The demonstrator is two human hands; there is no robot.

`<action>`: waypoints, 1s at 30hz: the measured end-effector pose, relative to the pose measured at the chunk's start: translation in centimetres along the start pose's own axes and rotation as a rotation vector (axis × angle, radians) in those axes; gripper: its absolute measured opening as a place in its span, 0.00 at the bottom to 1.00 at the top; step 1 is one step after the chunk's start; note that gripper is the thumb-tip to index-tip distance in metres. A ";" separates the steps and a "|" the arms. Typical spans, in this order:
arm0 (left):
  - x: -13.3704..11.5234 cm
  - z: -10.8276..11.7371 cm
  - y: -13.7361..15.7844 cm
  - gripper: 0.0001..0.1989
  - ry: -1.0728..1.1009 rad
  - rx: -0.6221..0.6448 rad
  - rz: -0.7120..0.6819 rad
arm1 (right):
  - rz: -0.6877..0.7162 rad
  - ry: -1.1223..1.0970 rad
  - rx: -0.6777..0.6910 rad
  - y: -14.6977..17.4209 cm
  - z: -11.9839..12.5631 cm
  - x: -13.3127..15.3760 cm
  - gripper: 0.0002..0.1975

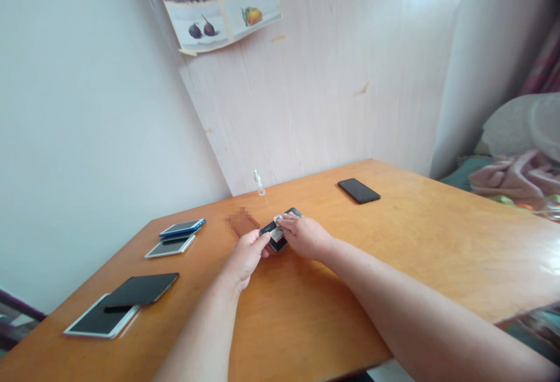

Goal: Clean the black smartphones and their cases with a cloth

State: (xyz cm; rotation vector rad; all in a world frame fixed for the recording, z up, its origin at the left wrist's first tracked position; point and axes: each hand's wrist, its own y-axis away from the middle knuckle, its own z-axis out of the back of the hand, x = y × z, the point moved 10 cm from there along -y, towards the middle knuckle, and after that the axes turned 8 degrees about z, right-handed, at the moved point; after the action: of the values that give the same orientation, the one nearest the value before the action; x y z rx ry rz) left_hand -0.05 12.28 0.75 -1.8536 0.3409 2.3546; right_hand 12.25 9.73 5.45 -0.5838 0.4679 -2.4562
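A dark phone [280,245] is between my hands near the middle of the table. My left hand [245,256] is closed on its left end, with the thumb on top and the fingers underneath. Across the phone's face lies a crumpled white tissue [277,232]. My right hand [308,236] presses this tissue against the phone with its fingers together, hiding part of both. Just beyond my left hand lies a flat brown piece [247,224], perhaps a phone case, partly blurred out. A small clear pump bottle [259,185] stands behind, by the wall.
On the wooden table [280,323], a black phone [359,190] lies at the far right. At left, a blue-edged phone [181,228] overlaps a white one [170,246]. Nearer, a dark tablet [142,288] rests partly on a white tablet [98,319]. A wall panel rises behind.
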 end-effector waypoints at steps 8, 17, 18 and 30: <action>0.0 0.0 0.0 0.19 0.027 0.016 0.006 | 0.087 -0.038 0.032 0.0 -0.9 1.8 0.21; -0.1 0.1 0.1 0.16 -0.064 -0.012 -0.014 | -0.296 0.030 0.086 0.9 -0.3 -5.3 0.27; -0.1 0.1 0.1 0.16 -0.055 -0.013 -0.015 | -0.240 0.021 0.081 0.7 -0.4 -4.3 0.26; 0.0 0.0 0.0 0.16 -0.001 -0.012 -0.001 | -0.300 0.037 0.139 1.0 -0.7 -5.2 0.29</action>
State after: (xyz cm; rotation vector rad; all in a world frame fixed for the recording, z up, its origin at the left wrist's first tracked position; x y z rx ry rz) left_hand -0.11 12.25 0.73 -1.8571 0.3264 2.3627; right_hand 16.20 12.17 2.85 -0.5866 0.2341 -2.7613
